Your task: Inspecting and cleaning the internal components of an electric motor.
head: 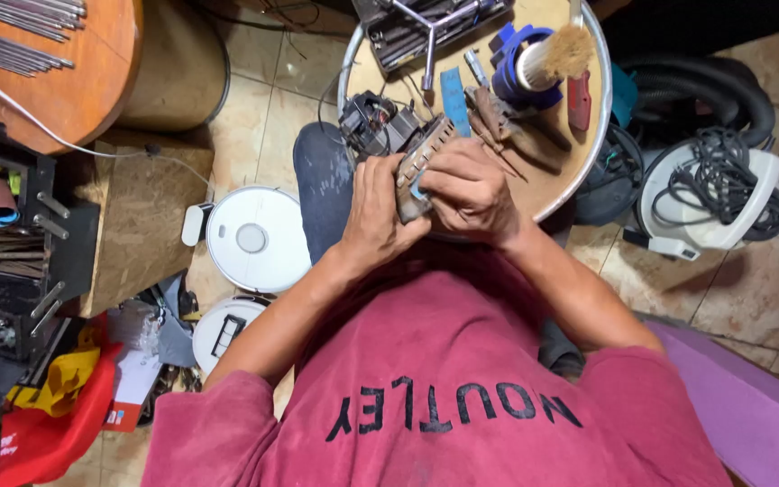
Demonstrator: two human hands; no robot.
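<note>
My left hand (374, 209) grips a small electric motor part (418, 155), a laminated metal block with copper windings and black wires at its far end. My right hand (469, 191) is closed around the block's near right side, fingers pressed on its edge, with a bit of light blue showing under them. Both hands hold it just above the near rim of a round wooden work table (559, 185). My red shirt fills the lower part of the view.
On the table lie a brush (554, 56), a blue holder (513, 74), a red-handled tool (579, 101), pliers (511, 126) and a cross wrench (433, 27). Two white robot vacuums (254, 236) sit on the floor at left, a tool rack (6, 243) at far left, a canister vacuum (710, 194) at right.
</note>
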